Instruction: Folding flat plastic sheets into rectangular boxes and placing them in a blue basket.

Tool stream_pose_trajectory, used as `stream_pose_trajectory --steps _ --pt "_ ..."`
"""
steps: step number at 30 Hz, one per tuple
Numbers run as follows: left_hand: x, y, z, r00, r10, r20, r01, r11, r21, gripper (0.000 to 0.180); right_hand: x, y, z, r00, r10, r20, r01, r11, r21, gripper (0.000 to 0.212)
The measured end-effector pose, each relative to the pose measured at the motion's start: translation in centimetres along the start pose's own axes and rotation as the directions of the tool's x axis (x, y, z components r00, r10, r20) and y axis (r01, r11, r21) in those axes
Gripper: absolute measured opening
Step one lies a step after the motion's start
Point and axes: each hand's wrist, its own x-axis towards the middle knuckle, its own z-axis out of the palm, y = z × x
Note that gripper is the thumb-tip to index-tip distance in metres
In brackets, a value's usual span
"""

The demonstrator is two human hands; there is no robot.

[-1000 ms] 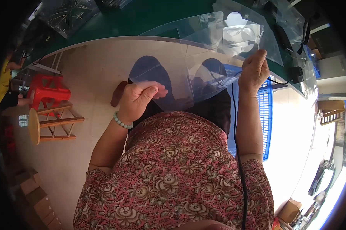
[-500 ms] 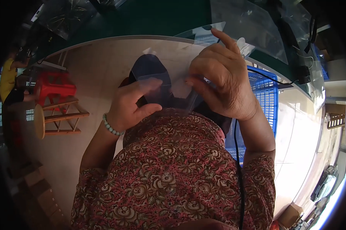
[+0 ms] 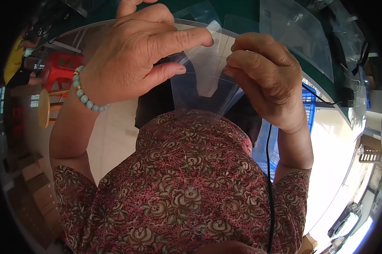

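A clear plastic bag [image 3: 206,80] hangs in front of my chest, held up close to the camera. My left hand [image 3: 136,51], with a pale green bead bracelet on the wrist, pinches its upper left edge between thumb and forefinger. On the other side, my right hand [image 3: 267,80] grips the bag's right edge with curled fingers. The bag's lower end reaches down to my flowered shirt.
A green table [image 3: 242,10] runs across the top, with more clear plastic bags [image 3: 297,34] lying on it. A red stool [image 3: 57,70] and a wooden stool [image 3: 47,108] stand on the floor at left. A blue crate [image 3: 309,114] sits at right; a black cable [image 3: 269,178] hangs down my front.
Both hands have come up from the table edge and together, close to the camera. They now hold one clear bag between them, pinched at both sides.
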Motion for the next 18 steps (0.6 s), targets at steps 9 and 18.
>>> stream_pose_trajectory --steps 9,18 --pt "0.7 -0.5 3.6 0.936 0.335 -0.112 -0.309 0.93 0.197 0.029 -0.9 -2.3 -1.7 0.977 0.164 0.137 -0.088 0.893 -0.441 0.041" --pt "-0.5 1.4 5.0 0.914 0.405 0.017 -0.395 0.883 0.254 0.021 -1.3 -2.3 0.3 0.971 0.072 0.229 -0.014 0.969 -0.247 0.017"
